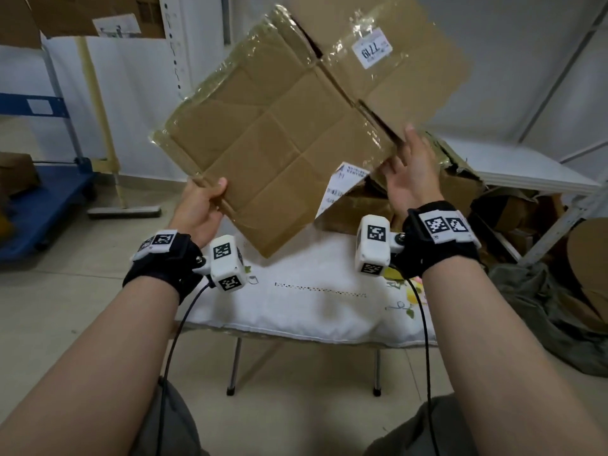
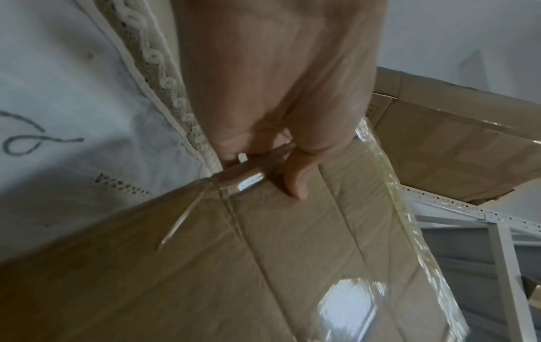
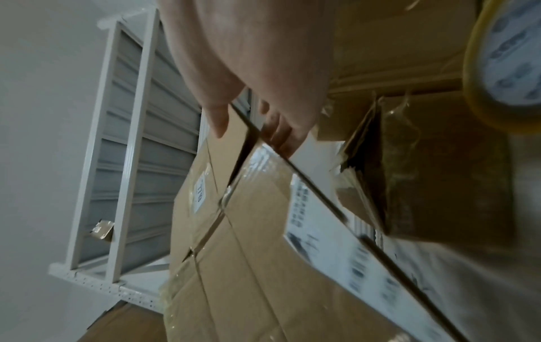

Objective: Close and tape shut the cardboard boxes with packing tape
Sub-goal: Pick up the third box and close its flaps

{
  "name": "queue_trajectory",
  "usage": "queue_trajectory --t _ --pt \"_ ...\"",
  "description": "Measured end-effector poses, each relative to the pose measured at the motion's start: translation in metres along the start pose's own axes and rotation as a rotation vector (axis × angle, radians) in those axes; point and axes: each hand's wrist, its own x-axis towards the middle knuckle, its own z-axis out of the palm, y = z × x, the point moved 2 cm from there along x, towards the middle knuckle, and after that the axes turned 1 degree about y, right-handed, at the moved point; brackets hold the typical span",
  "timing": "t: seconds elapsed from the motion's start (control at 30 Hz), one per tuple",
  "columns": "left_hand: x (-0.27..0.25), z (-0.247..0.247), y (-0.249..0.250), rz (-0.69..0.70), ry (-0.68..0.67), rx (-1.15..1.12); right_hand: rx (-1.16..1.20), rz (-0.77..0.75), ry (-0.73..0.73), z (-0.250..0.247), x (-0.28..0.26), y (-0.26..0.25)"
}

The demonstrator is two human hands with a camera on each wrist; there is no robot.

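While we've got this flattened cardboard box (image 1: pixel 279 153) up in the air over the little table (image 1: pixel 312 311) with the white embroidered cloth, it's nowhere near closed yet. It's still a flat sheet tilted on a diagonal, long axis running from low on our left up to high on our right.

Our left hand (image 1: pixel 200 209) pinches the lower left edge, thumb on the face toward us and fingers curled behind; the left wrist view shows the thumb (image 2: pixel 295 175) flat on the cardboard beside a strip of old clear tape. Our right hand (image 1: pixel 408 172) is at the right edge, where a slit opens between two layers. Its fingers look slipped into that gap with the thumb on the other side, so it's a loose grip, not a tight clamp.

We reckon that's what the next move turns on: the opening sits at the right hand, so that's the hand to spread the layers while the left anchors the far corner.

Writing-wise, a white sticker (image 1: pixel 371 49) near the top reads "7719", upside down for us. A shipping label (image 1: pixel 342 185) hangs off the lower right edge, its print too small to read. A tape roll (image 3: pixel 509 62) shows at the edge of the right wrist view, near more boxes.
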Motion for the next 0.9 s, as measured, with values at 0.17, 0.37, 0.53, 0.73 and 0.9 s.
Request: queue_trajectory --t 0.17,0.37,0.53,0.73,0.9 --pt "0.000 -0.005 0.004 0.036 -0.008 0.062 0.029 -0.108 0.138 -0.021 0.000 -0.020" --pt "-0.003 -0.008 0.013 0.101 0.083 -0.030 0.008 -0.167 0.157 -0.046 -0.008 -0.038" --pt "-0.013 -0.007 0.017 0.180 0.154 -0.029 -0.245 -0.224 0.145 -0.057 -0.009 -0.036" --pt "-0.021 -0.003 0.021 0.222 0.170 0.016 -0.559 -0.227 0.098 -0.068 -0.012 -0.038" --pt "-0.022 -0.003 0.025 0.247 0.181 0.081 -0.755 -0.213 0.010 -0.072 -0.017 -0.036"
